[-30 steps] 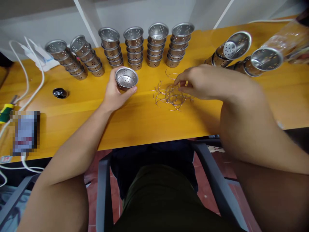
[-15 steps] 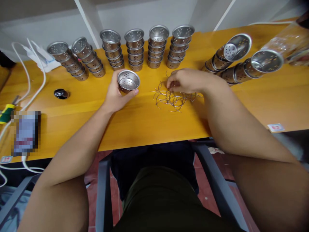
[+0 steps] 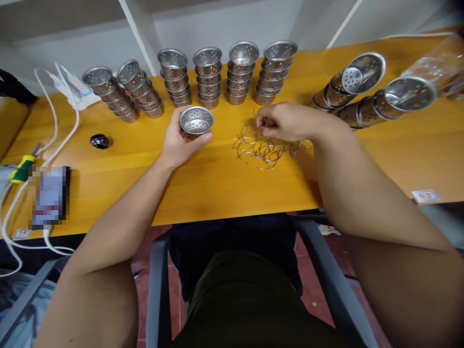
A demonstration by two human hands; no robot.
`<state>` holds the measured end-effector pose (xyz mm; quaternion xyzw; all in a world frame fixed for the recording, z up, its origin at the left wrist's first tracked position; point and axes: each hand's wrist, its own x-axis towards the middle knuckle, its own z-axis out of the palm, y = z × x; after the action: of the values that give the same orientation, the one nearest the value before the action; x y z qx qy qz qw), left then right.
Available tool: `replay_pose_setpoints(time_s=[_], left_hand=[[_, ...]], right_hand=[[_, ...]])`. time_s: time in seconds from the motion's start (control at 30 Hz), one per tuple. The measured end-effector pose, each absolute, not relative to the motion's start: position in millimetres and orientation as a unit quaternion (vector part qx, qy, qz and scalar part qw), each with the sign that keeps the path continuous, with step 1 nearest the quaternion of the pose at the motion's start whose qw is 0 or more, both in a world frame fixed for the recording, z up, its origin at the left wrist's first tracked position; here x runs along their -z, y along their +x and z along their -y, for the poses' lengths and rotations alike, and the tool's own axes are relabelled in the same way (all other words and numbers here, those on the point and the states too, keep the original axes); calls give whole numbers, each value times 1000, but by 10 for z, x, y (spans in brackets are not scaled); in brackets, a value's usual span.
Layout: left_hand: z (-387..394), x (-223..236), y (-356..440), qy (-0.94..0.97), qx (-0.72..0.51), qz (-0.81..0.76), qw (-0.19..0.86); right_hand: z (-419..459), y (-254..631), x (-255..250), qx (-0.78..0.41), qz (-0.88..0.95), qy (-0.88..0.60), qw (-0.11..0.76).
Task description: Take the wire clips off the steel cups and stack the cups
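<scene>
My left hand [image 3: 180, 140] is closed round a small perforated metal cup [image 3: 196, 121], its thumb along the near side and the cup's mouth facing up. Bits of curved thin metal wire [image 3: 266, 155] lie in a loose tangle on the table to the right of that cup. Over the far side of this tangle is my right hand [image 3: 281, 121], fingers curled and pinched together. Whatever the fingertips hold, if anything, is too small or hidden to make out. A short wire end shows just beyond the fingers.
Stacks of similar perforated cups [image 3: 208, 72] stand along the back of the wooden table [image 3: 203, 193]. Two leaning stacks [image 3: 395, 104] are at the right, beside a clear plastic bag [image 3: 435, 63]. At the left are a mouse [image 3: 100, 141], a screwdriver [image 3: 23, 169], a phone [image 3: 50, 195] and white cables.
The view has shifted slightly, so everything sits a little further right. My right hand's fingers have curled tighter above the wires. My left hand keeps its hold on the cup.
</scene>
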<state>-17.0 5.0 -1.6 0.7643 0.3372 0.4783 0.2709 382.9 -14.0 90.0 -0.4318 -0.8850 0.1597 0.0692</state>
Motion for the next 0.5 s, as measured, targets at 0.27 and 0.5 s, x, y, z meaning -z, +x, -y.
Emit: replay_pose_setpoints(time_s=[0.27,0.5], left_hand=[[-66,-11,-102,732,-519,-293,330],[34,-62,-21,712,-526,-284,368]], right_hand=[[62,3898,-776,-221,832,-431,269],[148,3400,-639,-285,763,-372,446]])
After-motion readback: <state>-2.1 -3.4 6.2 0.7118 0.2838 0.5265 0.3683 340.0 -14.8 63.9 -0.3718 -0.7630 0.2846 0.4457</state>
